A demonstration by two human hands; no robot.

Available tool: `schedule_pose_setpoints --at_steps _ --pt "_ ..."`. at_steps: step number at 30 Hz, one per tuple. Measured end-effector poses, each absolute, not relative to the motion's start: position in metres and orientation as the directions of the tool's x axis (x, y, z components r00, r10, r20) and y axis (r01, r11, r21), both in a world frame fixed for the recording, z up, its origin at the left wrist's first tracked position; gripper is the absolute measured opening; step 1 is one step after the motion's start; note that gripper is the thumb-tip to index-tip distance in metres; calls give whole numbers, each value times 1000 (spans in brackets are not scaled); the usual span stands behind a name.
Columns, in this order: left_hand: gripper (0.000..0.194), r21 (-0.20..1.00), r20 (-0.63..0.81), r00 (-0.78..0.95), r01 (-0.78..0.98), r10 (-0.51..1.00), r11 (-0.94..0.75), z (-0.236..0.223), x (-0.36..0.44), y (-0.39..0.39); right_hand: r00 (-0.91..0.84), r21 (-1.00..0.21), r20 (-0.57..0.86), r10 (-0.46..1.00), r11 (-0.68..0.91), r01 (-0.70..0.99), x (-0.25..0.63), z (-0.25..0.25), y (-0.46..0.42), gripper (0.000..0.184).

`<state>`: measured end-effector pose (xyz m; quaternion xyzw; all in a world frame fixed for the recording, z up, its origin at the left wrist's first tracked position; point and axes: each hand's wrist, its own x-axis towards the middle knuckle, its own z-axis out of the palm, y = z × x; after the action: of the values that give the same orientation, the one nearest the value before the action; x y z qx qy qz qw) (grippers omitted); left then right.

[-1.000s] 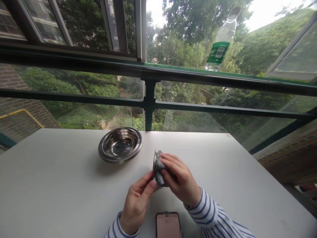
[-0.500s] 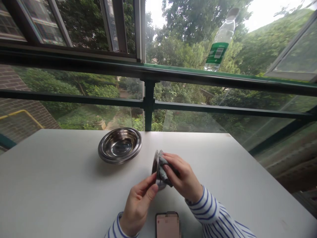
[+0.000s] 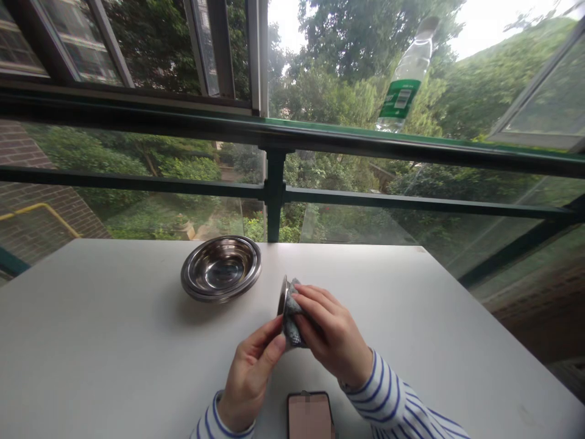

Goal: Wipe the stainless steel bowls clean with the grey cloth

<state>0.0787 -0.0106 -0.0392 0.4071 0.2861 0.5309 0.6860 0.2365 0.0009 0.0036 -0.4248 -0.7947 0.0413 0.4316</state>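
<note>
A shiny metal bowl (image 3: 282, 300) stands on edge between the person's 2 hands, over the white tabletop (image 3: 114, 347). The left hand (image 3: 249, 375) pinches its near rim between thumb and fingers, and the rest of the rim rises beyond the fingertips as a thin, bright curve. The right hand (image 3: 338, 338) is clamped on a gray cloth (image 3: 292, 332), pressing it to the bowl's right, outer side. The cloth looks soft, mottled and bunched. To the left, smooth, mirror-bright round metal bowls (image 3: 223, 269) sit nested near the far edge
</note>
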Motion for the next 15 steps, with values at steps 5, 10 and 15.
schedule_pose_setpoints --at_steps 5,10,15 --pt "27 864 21 246 -492 969 107 -43 77 -8 -360 -336 669 651 696 634 233 6 -2 33" --pt "26 851 -9 235 -509 972 131 -39 78 -7 -396 -280 677 621 714 642 232 7 -4 31" --pt "24 787 -59 207 -591 976 173 -29 80 -7 -454 -209 667 591 733 647 230 7 -6 30"
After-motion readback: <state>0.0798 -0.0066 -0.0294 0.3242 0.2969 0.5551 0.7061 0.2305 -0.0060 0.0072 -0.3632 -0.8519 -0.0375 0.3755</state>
